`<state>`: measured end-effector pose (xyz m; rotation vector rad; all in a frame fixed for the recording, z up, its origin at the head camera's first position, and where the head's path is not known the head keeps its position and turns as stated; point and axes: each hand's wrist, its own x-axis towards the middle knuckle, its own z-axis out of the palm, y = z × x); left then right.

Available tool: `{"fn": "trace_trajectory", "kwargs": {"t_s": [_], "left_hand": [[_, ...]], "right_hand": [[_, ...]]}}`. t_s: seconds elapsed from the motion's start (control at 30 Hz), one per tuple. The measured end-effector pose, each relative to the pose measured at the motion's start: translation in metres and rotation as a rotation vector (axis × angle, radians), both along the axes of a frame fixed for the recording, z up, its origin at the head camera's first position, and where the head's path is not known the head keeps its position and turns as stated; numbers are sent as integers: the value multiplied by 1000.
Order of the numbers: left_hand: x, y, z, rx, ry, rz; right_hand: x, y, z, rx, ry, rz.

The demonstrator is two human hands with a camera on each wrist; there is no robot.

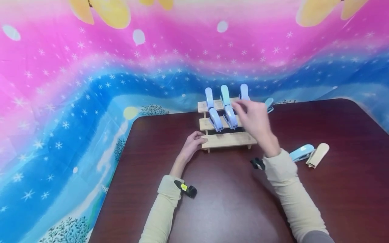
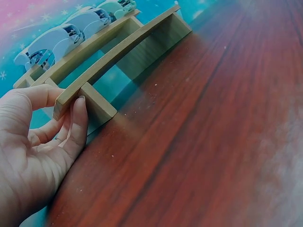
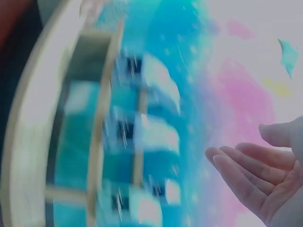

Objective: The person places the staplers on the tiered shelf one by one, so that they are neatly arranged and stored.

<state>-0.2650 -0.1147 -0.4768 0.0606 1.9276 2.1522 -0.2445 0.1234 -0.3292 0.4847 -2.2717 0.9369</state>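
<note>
While the wooden rack (image 1: 229, 140) is pinched at the left end of its low step (image 1: 220, 142) by the left hand (image 1: 192, 145), nothing is held by the right hand (image 1: 256, 118), whose fingers are loosely stretched beside the right end; three small staplers (image 1: 224, 94) are set on the top step (image 1: 201, 107) and two purple staplers (image 1: 230, 117) on the middle step (image 1: 204, 125); a blue stapler (image 1: 302, 153) and a cream stapler (image 1: 319, 155) are laid on the bench (image 1: 225, 199) to the right; the staplers can be guessed to be light, hard and a bit slippery, since their backs look smooth; each is best picked up by its sides, with a thumb and a finger, so that the top is not squeezed down; the rack is judged stiff but light, and may be tipped if bumped.
</note>
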Motion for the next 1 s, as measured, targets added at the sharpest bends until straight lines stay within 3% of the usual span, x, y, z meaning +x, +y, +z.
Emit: {"fn": "trace_trajectory", "kwargs": {"t_s": [0.13, 0.27, 0.37, 0.57, 0.83, 1.0], "left_hand": [[-1, -1, 2, 6, 1, 1], [-2, -2, 1, 10, -5, 7], [-2, -3, 1, 7, -10, 8], [-2, -3, 2, 14, -3, 10], [-3, -2, -1, 10, 2, 4], [-1, 0, -1, -2, 6, 0]], "right_hand": [[3, 36, 5, -26, -11, -96], [2, 71, 0, 27, -140, -154], [2, 95, -5, 110, -229, -147], [3, 137, -7, 248, -397, -70], [7, 179, -15, 459, -775, 96], [14, 191, -21, 487, -934, 170]]}}
